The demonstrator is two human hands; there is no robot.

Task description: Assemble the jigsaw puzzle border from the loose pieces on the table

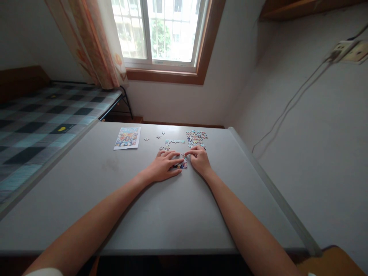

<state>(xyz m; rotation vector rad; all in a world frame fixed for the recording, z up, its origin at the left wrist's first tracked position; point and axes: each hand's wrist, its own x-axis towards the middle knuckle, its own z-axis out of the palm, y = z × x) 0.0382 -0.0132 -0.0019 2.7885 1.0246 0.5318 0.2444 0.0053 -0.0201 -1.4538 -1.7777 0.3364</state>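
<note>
My left hand (163, 166) lies flat with its fingers spread over the lower part of a partly joined jigsaw puzzle (185, 164), covering some of it. My right hand (199, 159) is closed at the puzzle's right side, its fingers curled and the index fingertip at a small puzzle piece (183, 155). The fingertips hide most of that piece. Beyond my hands, a joined strip of border pieces (175, 142) forms the puzzle's top edge. A heap of loose puzzle pieces (197, 136) lies just past my right hand.
A printed picture sheet (127, 138) rests on the grey table (138, 222), left of several single loose pieces (147, 139). A bed with a checked cover (57, 111) stands to the left. Along the right wall (316, 126) a cable hangs from a socket.
</note>
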